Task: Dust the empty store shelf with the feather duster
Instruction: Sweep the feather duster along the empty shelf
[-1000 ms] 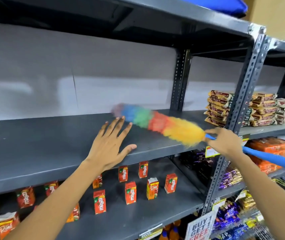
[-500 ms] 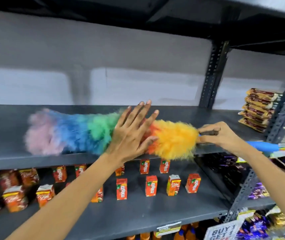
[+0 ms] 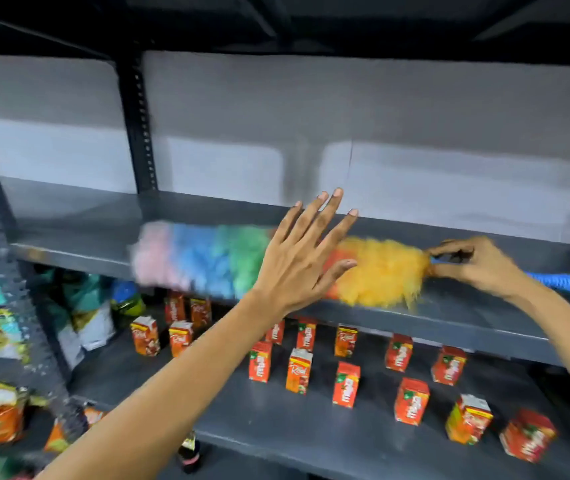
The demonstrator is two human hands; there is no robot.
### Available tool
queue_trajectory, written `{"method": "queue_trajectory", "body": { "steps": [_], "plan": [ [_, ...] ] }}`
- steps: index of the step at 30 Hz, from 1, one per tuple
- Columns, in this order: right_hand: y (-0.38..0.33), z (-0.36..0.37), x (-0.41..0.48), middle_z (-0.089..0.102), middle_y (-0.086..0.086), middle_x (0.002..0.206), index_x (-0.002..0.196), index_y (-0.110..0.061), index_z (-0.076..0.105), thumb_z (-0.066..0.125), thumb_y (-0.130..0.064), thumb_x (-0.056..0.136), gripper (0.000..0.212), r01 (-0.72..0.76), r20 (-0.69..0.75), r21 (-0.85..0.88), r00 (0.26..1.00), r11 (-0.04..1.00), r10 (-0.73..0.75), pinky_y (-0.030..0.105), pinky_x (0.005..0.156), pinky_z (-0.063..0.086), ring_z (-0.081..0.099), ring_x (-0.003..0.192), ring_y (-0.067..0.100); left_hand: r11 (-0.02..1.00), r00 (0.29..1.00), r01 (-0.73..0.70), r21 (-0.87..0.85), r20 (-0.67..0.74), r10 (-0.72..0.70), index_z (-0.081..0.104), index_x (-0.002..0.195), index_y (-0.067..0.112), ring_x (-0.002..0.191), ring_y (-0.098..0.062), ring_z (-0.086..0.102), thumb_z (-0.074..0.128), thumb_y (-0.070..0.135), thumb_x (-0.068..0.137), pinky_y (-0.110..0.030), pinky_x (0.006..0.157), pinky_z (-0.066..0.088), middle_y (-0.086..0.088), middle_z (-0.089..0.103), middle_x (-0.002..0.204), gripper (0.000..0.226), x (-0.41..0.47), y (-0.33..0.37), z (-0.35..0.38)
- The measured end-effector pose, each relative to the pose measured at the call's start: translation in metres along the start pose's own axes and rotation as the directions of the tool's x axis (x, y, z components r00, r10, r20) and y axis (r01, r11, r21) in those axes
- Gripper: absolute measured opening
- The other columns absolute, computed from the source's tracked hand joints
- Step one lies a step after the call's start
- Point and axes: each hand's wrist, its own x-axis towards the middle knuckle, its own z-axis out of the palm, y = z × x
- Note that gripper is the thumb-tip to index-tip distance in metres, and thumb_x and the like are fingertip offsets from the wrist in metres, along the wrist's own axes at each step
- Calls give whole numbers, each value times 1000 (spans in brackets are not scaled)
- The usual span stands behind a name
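Head view: a duster (image 3: 380, 271), judged light, soft-plumed and stiff only along its blue handle, is pinched there by the right hand (image 3: 473, 263) and laid along the shelf (image 3: 467, 306), the left hand (image 3: 302, 268) spread, grasping nothing.

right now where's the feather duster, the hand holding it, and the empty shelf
feather duster (image 3: 380, 271), head view, on the yellow fluff near the handle
right hand (image 3: 477, 261), head view, on the back of the hand gripping the blue handle
empty shelf (image 3: 86, 233), head view, on bare grey surface left of the duster
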Motion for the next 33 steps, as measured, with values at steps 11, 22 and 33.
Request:
{"method": "queue_trajectory", "body": {
  "steps": [11, 22, 33],
  "plan": [
    [-81, 70, 46, 64, -17, 76, 100, -32, 71, 73, -40, 74, 26, 18, 96, 16, 995, 1000, -19, 27, 65, 37, 57, 76, 11, 966, 955, 240, 99, 153, -253, 34, 142, 14, 138, -27, 23, 9, 54, 95, -45, 112, 18, -14, 28, 151, 66, -15, -50, 2],
    [-130, 98, 73, 71, -4, 111, 105, -38, 69, 65, -46, 80, 27, 132, 35, -60, 991, 989, -130, 35, 81, 45, 60, 107, 24, 943, 929, 328, 48, 163, -331, 35, 141, 13, 138, -28, 24, 9, 54, 95, -43, 110, 17, -15, 28, 151, 67, -29, -68, 4],
    [-94, 75, 55, 68, 0, 118, 110, -37, 67, 59, -35, 83, 28, -101, -151, -211, 986, 972, 70, 35, 88, 45, 58, 113, 28, 965, 959, 260, -35, 129, -254, 38, 138, 7, 134, -32, 30, 24, 49, 95, -41, 108, 19, -19, 35, 146, 62, -10, -50, 17]
  ]
}}
